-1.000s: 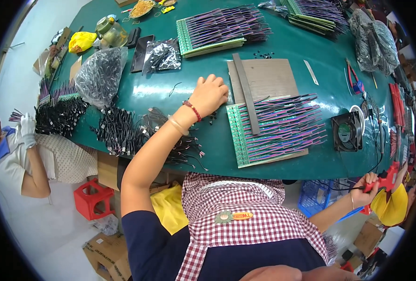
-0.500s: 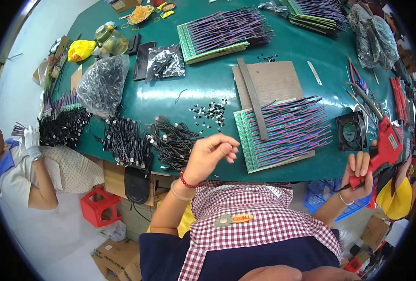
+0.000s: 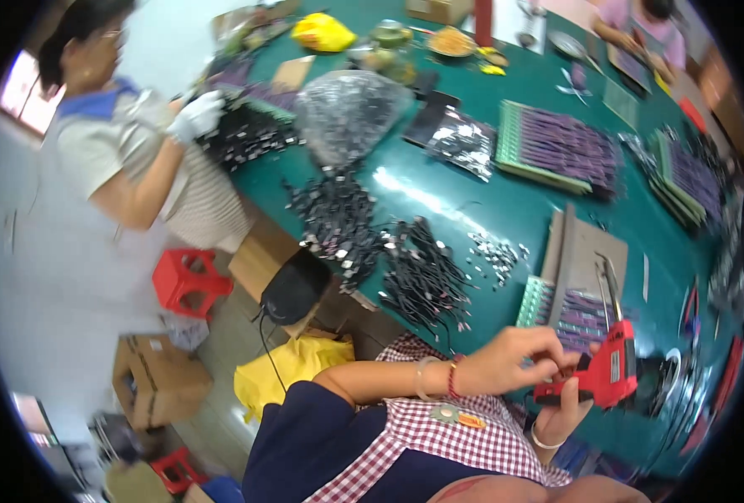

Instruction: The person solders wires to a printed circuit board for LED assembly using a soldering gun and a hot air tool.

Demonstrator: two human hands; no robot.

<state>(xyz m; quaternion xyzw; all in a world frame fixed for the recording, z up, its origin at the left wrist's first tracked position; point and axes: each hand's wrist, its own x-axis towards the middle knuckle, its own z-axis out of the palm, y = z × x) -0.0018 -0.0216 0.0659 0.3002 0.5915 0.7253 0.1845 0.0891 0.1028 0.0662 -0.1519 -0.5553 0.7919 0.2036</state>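
A red soldering gun (image 3: pixel 613 369) with a long metal tip is gripped in my right hand (image 3: pixel 566 411), its tip pointing up and away over the table. My left hand (image 3: pixel 514 362) is close beside the gun's rear, fingers bent and pinched; what lies between the fingertips, if anything, cannot be made out. Beyond the gun lies a green circuit board panel (image 3: pixel 537 300) with rows of purple and black wires, partly hidden by my hands and the gun. A grey metal bar (image 3: pixel 564 260) lies across this panel and a wooden board (image 3: pixel 600 249).
Left of the panel are small black-and-white parts (image 3: pixel 498 256) and black cable bundles (image 3: pixel 426 281). Another wired panel stack (image 3: pixel 556 151) lies farther back. A co-worker in a white glove (image 3: pixel 198 116) works at the left; a red stool (image 3: pixel 189 281) stands below. A fan (image 3: pixel 653 381) sits at right.
My view has swung left and tilted. The soldering gun and my right hand have come inward, and my left hand has moved right to meet them.
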